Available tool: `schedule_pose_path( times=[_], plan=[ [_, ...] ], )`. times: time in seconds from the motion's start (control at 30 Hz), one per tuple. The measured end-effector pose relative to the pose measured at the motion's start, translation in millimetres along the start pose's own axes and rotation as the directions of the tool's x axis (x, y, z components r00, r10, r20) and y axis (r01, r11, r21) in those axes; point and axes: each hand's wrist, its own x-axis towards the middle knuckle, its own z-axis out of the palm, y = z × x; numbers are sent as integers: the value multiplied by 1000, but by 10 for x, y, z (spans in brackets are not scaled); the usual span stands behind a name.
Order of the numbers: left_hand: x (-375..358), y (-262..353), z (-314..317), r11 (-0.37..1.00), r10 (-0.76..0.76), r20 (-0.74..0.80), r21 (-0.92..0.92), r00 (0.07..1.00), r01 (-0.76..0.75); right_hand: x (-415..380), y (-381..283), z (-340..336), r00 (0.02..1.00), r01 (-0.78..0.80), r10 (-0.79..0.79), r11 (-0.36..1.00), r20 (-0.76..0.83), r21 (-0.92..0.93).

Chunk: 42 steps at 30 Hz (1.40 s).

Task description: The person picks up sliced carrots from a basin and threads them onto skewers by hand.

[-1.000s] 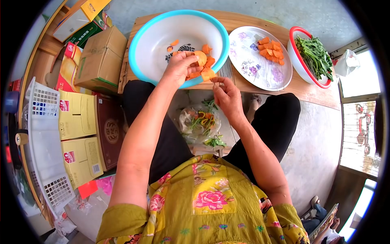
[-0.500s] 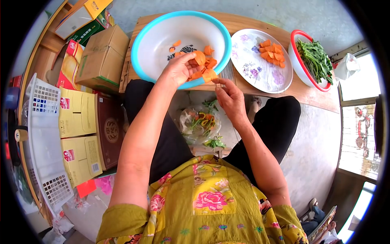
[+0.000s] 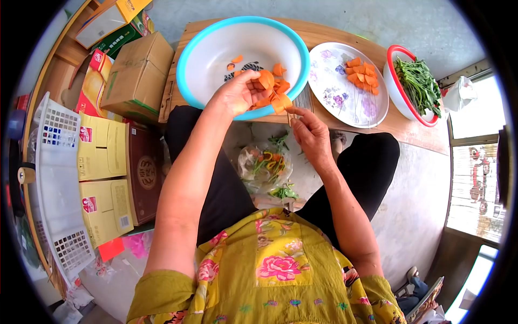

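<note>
My left hand (image 3: 233, 97) is closed around several orange carrot slices (image 3: 266, 80) over the near rim of a white basin (image 3: 186, 70) with a turquoise edge. More carrot pieces (image 3: 279, 69) lie in the basin. Just right of it, my right hand (image 3: 311, 135) pinches a thin skewer (image 3: 290, 119), its tip at a carrot slice (image 3: 281, 102) by the left fingers. Whether the tip has gone through is too small to tell. A flowered plate (image 3: 327, 89) holds skewered carrot slices (image 3: 362, 75), their thin sticks pointing toward me.
Thin sticks (image 3: 304, 101) lie between basin and plate on the wooden table (image 3: 421, 135). A red-rimmed bowl (image 3: 389, 67) of leafy greens (image 3: 418, 83) stands at right. Below, between my knees, is a plastic bag of scraps (image 3: 264, 166). Cardboard boxes (image 3: 132, 81) crowd the left.
My right hand has shifted slightly right and down, its fingers still pinching the skewer. The carrot slice beside it has tilted a little. My left hand stays nearly in place.
</note>
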Motion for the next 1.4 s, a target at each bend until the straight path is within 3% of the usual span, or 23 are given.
schedule_pose_path(
  times=[0.33, 0.43, 0.5, 0.6, 0.73, 0.8, 0.93, 1.0, 1.13, 1.27, 1.33, 1.4],
  plan=[
    [-45, 62, 17, 996, -89, 54, -15, 995, 90, 11, 32, 5, 996, 78, -85, 984, -37, -160],
    [-35, 54, 1, 995, -89, 78, -27, 993, 91, 34, 69, -14, 998, 67, -69, 992, -15, -106],
    [-35, 54, -2, 995, -93, 84, -30, 992, 96, 40, 81, -21, 999, -13, 12, 999, 30, 33],
    [-32, 44, -16, 994, -97, 114, -40, 989, 102, 39, 144, -18, 997, 82, -82, 996, 0, -41],
    [-20, 35, -28, 994, -92, 146, -44, 985, 99, 23, 104, -2, 995, 91, -95, 988, -25, -129],
    [-45, 35, -3, 994, -97, 146, -40, 984, 104, 22, 88, -6, 1000, 12, -13, 999, 21, 32],
    [-115, 68, 86, 990, -138, 152, -9, 979, 141, 23, 146, 8, 996, 83, -86, 992, -26, -99],
    [-91, 59, 76, 989, -144, 135, -9, 980, 146, 25, 128, 12, 1000, 2, -3, 996, 12, 93],
    [-96, 55, 84, 990, -138, 161, 0, 977, 139, 26, 162, 7, 999, 44, -44, 999, -2, 32],
    [-89, 19, 82, 990, -137, 170, -20, 976, 142, 46, 114, 12, 1000, -6, 4, 995, 23, 95],
    [-67, -55, 70, 998, 57, 58, 8, 997, -58, 55, 99, 13, 999, -35, 30, 990, 41, 137],
    [-43, -86, 71, 986, 135, 45, 90, 990, -139, 56, 97, 33, 999, -36, 32, 993, 36, 109]
  ],
)
